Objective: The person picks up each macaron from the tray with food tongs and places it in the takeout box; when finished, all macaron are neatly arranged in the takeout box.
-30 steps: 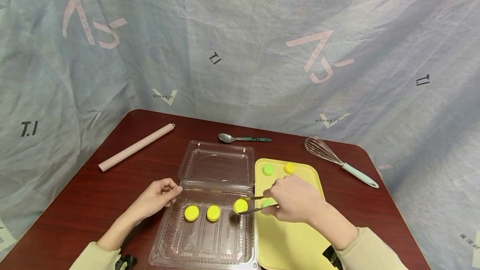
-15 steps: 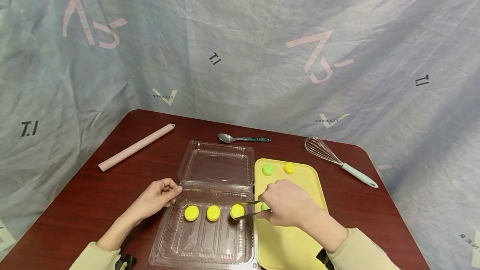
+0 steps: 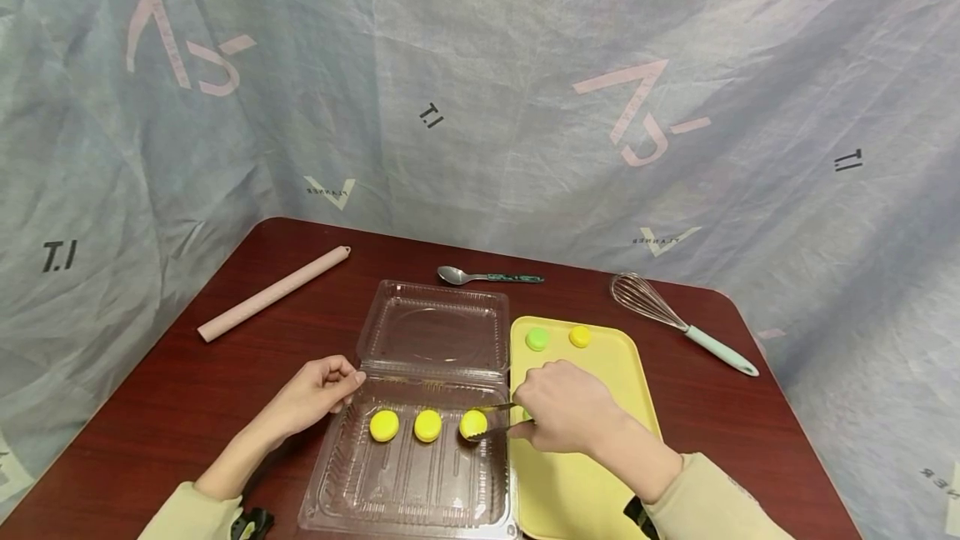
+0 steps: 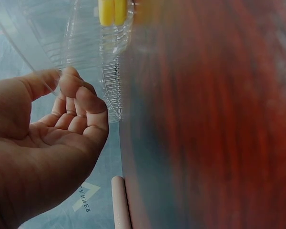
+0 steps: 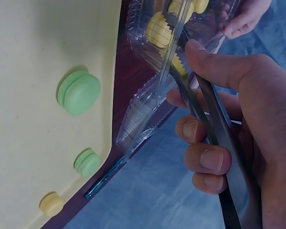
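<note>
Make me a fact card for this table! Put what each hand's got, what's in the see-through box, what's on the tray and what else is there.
Left hand: pinching the edge of the clear box
Right hand: holding tongs
In the box: three yellow macarons, the rightmost one between the tongs' tips
Box lid: open
On the tray: two green macarons, one yellow macaron
Also on the table: rolling pin, spoon, whisk
</note>
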Action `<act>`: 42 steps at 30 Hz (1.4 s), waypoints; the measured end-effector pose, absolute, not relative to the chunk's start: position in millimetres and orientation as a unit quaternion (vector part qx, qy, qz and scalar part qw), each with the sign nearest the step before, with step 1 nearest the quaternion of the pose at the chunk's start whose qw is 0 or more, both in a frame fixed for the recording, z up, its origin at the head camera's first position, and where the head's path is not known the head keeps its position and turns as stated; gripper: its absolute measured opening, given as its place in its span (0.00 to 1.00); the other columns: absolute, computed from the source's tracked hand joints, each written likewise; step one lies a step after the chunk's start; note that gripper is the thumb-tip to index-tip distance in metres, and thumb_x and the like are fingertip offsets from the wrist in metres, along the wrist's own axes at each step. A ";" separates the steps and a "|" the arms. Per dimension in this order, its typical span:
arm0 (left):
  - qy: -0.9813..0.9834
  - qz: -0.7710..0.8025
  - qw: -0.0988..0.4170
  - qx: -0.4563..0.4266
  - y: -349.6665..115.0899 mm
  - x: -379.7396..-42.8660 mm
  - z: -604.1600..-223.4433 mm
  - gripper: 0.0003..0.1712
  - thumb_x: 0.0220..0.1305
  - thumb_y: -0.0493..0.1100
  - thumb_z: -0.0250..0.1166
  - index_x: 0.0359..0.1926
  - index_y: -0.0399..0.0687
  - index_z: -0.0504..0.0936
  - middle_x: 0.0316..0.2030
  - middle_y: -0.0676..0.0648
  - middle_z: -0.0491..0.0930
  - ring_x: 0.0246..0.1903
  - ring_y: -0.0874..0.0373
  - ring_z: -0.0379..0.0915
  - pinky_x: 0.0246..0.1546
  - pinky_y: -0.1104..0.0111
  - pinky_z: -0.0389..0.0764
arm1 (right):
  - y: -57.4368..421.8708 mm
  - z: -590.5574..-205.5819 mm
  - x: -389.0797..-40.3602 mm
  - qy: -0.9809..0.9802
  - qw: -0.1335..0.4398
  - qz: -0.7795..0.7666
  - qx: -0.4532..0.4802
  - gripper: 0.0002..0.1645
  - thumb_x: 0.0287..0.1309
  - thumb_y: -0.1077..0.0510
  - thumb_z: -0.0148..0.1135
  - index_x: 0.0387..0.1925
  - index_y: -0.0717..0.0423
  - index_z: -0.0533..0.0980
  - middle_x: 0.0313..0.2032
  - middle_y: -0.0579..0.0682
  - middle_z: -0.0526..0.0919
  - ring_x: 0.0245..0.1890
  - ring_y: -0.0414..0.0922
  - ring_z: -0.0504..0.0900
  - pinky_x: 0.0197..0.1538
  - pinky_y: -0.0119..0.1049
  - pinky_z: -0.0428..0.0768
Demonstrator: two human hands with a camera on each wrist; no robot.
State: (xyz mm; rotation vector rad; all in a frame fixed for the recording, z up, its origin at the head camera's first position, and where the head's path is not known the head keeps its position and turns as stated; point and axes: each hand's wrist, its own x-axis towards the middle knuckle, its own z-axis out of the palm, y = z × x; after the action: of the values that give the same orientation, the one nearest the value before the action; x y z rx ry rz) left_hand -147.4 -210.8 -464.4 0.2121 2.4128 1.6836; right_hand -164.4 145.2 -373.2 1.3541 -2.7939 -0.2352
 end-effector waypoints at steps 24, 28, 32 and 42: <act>0.816 0.565 0.096 0.070 -210.3 -147.0 -463.1 0.16 0.71 0.46 0.63 0.36 0.35 0.76 0.22 0.48 0.73 0.22 0.60 0.69 0.24 0.71 0.71 | 133.3 -377.9 -161.1 -0.894 0.030 -0.136 0.426 0.30 0.46 0.33 0.73 0.10 0.45 0.69 0.10 0.38 0.64 0.12 0.38 0.62 0.21 0.36 0.71; 0.817 0.564 0.094 0.071 -210.3 -147.3 -464.0 0.16 0.71 0.46 0.63 0.36 0.35 0.76 0.22 0.48 0.73 0.22 0.60 0.69 0.24 0.71 0.71 | 131.9 -378.1 -161.5 -0.894 0.030 -0.142 0.423 0.30 0.46 0.33 0.74 0.11 0.46 0.71 0.11 0.39 0.65 0.13 0.39 0.63 0.22 0.36 0.72; 0.817 0.565 0.094 0.071 -210.2 -147.9 -464.6 0.15 0.71 0.46 0.63 0.36 0.36 0.76 0.22 0.48 0.73 0.22 0.60 0.69 0.24 0.71 0.72 | 131.2 -378.2 -161.7 -0.894 0.033 -0.143 0.424 0.28 0.45 0.33 0.74 0.12 0.46 0.72 0.12 0.39 0.68 0.13 0.40 0.64 0.22 0.37 0.73; 0.817 0.565 0.092 0.072 -210.4 -147.8 -465.0 0.15 0.71 0.46 0.63 0.36 0.36 0.76 0.23 0.47 0.74 0.22 0.60 0.70 0.24 0.70 0.73 | 128.4 -377.5 -161.5 -0.894 0.035 -0.150 0.421 0.29 0.43 0.33 0.75 0.11 0.46 0.72 0.12 0.39 0.68 0.13 0.41 0.66 0.21 0.37 0.73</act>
State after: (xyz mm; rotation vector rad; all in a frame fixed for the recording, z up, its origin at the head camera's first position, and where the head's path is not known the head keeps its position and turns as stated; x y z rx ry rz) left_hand -147.8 -210.4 -465.0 0.2131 2.4264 1.6772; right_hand -161.5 128.4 -377.5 1.2954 -2.7468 -0.4616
